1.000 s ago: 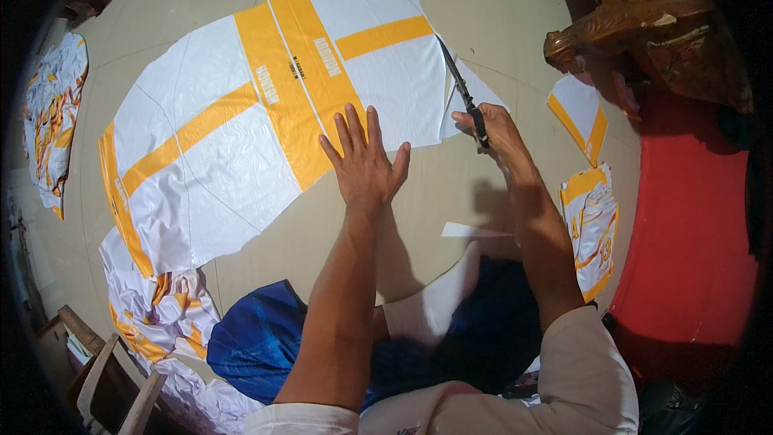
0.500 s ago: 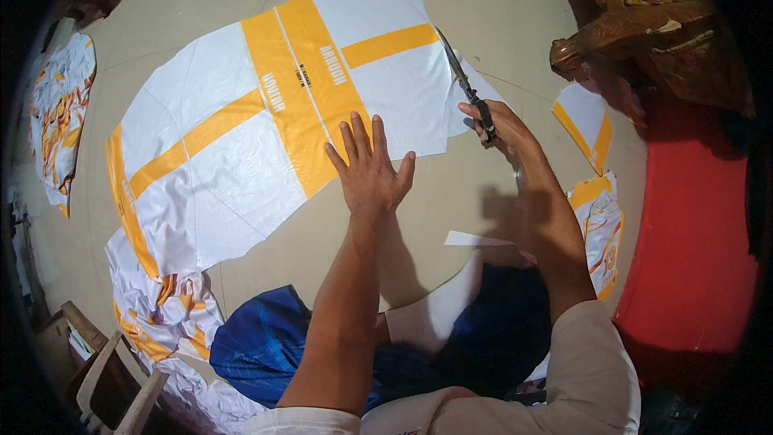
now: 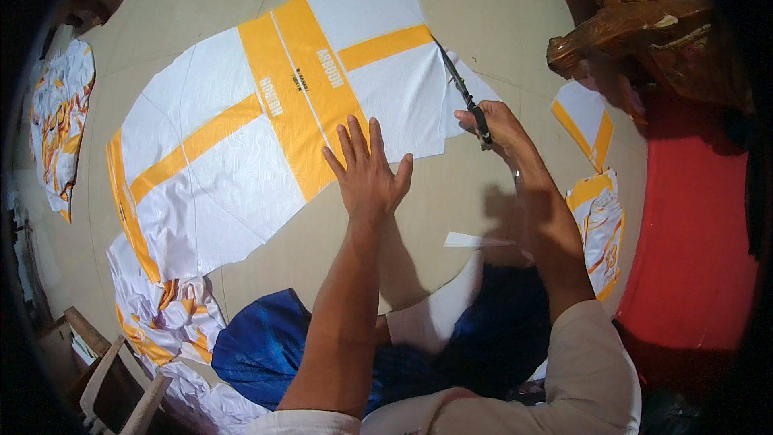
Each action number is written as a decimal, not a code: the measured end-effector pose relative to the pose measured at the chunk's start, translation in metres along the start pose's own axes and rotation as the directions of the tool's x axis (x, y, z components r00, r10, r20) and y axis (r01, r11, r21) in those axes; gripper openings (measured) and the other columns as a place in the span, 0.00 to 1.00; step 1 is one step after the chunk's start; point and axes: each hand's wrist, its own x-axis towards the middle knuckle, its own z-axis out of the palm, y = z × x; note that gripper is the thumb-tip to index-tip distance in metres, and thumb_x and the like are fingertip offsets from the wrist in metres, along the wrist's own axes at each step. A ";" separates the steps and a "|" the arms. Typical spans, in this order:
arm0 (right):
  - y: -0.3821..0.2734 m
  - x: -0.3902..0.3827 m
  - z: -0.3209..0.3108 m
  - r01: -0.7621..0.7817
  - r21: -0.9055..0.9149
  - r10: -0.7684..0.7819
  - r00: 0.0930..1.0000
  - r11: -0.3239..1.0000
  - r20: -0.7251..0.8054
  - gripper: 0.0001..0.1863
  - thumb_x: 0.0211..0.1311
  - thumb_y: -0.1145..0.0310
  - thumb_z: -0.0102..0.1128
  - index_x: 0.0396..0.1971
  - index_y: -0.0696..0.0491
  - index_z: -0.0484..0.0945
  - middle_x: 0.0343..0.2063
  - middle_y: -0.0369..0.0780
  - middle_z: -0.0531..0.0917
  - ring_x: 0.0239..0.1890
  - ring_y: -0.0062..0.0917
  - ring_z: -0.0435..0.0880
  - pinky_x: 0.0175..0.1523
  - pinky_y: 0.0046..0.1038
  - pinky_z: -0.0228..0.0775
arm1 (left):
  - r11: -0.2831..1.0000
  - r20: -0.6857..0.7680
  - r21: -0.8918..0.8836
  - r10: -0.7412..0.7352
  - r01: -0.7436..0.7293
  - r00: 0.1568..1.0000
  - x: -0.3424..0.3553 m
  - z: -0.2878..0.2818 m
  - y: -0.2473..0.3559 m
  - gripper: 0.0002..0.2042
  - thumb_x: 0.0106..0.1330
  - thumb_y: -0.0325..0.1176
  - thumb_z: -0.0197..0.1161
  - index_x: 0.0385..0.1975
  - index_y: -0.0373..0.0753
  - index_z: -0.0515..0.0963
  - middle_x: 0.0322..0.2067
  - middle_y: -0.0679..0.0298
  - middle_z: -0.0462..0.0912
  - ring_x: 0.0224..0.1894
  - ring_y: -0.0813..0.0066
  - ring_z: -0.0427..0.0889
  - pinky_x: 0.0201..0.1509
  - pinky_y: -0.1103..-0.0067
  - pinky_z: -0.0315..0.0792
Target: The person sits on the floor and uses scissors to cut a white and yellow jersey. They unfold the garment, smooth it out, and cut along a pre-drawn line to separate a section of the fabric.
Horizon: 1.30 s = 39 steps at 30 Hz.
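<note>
A large white fabric sheet (image 3: 394,105) with orange bands is spread over the floor in front of me. My left hand (image 3: 366,167) lies flat on its near edge, fingers spread, by the wide orange band. In my right hand (image 3: 501,127) I grip a pair of scissors (image 3: 460,87) with black handles at the sheet's right edge. Their blades point up and left, and the tip meets the right end of a narrow orange stripe. A cut white flap (image 3: 473,84) lies just right of the blades.
Crumpled white and orange fabric (image 3: 165,314) lies at near left, with another heap (image 3: 60,125) at far left. Cut pieces (image 3: 592,125) and a folded printed piece (image 3: 600,229) rest at right. Carved wooden furniture (image 3: 636,36) and red cloth (image 3: 684,225) border the right side. A white scrap (image 3: 475,239) lies near my knees.
The scissor blades have closed together and tipped slightly downward at the sheet's edge. The sheet has shifted slightly left; my left hand stays pressed nearly in place.
</note>
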 end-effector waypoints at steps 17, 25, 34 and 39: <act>-0.017 -0.003 -0.001 -0.055 0.072 0.052 0.998 0.996 0.040 0.25 0.50 0.45 0.73 0.17 0.45 0.68 0.13 0.28 0.67 0.15 0.15 0.67 0.21 0.21 0.55 | 1.000 -0.012 -0.030 0.007 -0.008 1.000 0.001 0.001 -0.001 0.42 0.64 0.59 0.50 0.71 0.38 0.52 0.72 0.43 0.42 0.75 0.44 0.38 0.71 0.43 0.29; -0.013 0.002 -0.001 0.000 0.014 0.001 0.998 1.000 -0.056 0.26 0.47 0.47 0.75 0.17 0.46 0.67 0.13 0.28 0.66 0.20 0.17 0.71 0.23 0.20 0.53 | 1.000 -0.014 -0.013 0.010 -0.010 1.000 0.002 0.002 -0.002 0.42 0.64 0.59 0.50 0.71 0.38 0.52 0.73 0.44 0.42 0.75 0.45 0.38 0.71 0.43 0.30; -0.026 0.010 -0.014 -0.099 0.044 0.095 0.993 0.994 0.068 0.28 0.45 0.39 0.73 0.25 0.50 0.73 0.18 0.29 0.67 0.20 0.17 0.65 0.23 0.22 0.55 | 1.000 -0.032 -0.025 0.011 -0.012 0.999 0.002 0.003 -0.001 0.42 0.62 0.59 0.52 0.71 0.38 0.52 0.72 0.43 0.43 0.75 0.44 0.39 0.71 0.43 0.31; -0.026 0.021 -0.013 -0.068 -0.004 0.068 0.997 0.998 0.039 0.30 0.43 0.39 0.73 0.27 0.51 0.75 0.18 0.30 0.66 0.20 0.19 0.65 0.23 0.24 0.55 | 1.000 0.006 -0.009 0.000 0.001 1.000 0.003 -0.001 0.000 0.42 0.63 0.60 0.50 0.72 0.38 0.51 0.73 0.44 0.42 0.75 0.45 0.38 0.72 0.44 0.29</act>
